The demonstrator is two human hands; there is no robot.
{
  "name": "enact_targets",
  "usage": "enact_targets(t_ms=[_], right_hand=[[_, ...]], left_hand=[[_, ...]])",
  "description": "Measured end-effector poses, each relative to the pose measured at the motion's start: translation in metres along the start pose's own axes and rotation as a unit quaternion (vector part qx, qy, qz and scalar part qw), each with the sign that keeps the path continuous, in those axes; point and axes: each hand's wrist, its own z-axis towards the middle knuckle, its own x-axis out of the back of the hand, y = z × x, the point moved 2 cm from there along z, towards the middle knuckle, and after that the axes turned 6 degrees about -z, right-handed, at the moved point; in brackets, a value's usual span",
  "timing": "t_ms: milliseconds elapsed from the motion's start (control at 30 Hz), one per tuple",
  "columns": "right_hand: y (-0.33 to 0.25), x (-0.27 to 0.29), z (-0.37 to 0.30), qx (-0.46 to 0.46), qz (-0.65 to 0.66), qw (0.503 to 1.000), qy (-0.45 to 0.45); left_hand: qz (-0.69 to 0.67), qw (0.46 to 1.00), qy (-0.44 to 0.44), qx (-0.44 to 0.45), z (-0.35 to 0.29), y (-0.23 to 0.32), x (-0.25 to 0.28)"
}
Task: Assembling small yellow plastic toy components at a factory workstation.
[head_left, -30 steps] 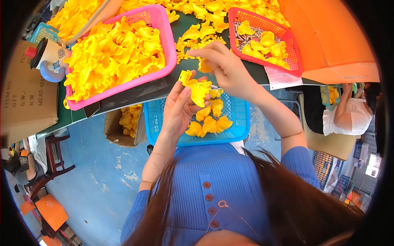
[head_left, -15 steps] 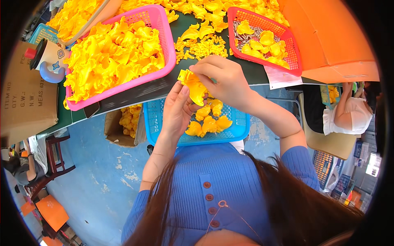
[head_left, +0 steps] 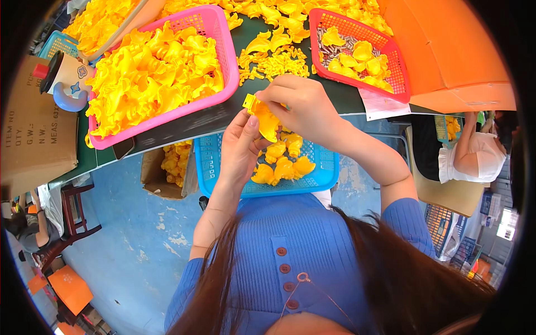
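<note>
1. Nearest is the light-blue basket (head_left: 268,191), at 6 o'clock from the two hands, below them. Several rounded yellow plastic parts (head_left: 283,167) lie inside it.

2. Above the upper side of this basket is the curved yellow plastic shell (head_left: 267,121), held in the air in front of the chest. Its small slotted block points to about 11 o'clock.

3. The left hand (head_left: 239,139) is at 7 o'clock of the shell. Its fingers are clamped on the shell, with the thumb on the near face.

4. The right hand (head_left: 307,107) is at 2 o'clock, touching the shell's upper edge. Its fingers are bent over there; the hand hides the tips, so I cannot tell if they are clamped.

5. To do this handling well, I judge that the left hand should hold firmly but not squeeze the thin curve, while the right fingers press gently and straight near the block.

6. Farther, on the dark green table (head_left: 347,98), small yellow pieces (head_left: 282,65) lie at 12 o'clock, the heaped pink basket (head_left: 227,61) is at 10, and the red basket (head_left: 400,75) at 2.
</note>
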Motion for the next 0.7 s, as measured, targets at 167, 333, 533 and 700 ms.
enact_targets(t_ms=[167,333,533,700], right_hand=[[-0.002,-0.001,0.001,-0.008,-0.014,1.000,-0.002],[0.002,-0.001,0.003,-0.041,0.009,0.999,-0.023],[-0.002,-0.007,0.000,-0.050,-0.022,0.998,-0.013],[0.003,-0.006,-0.002,-0.060,0.021,0.997,-0.044]], left_hand=[[0.006,1.000,0.001,-0.013,0.001,0.000,-0.001],[0.022,1.000,0.008,-0.010,0.002,-0.001,0.001],[0.015,1.000,0.007,0.000,0.002,-0.002,0.004],[0.023,1.000,-0.013,0.001,0.000,-0.006,0.010]])
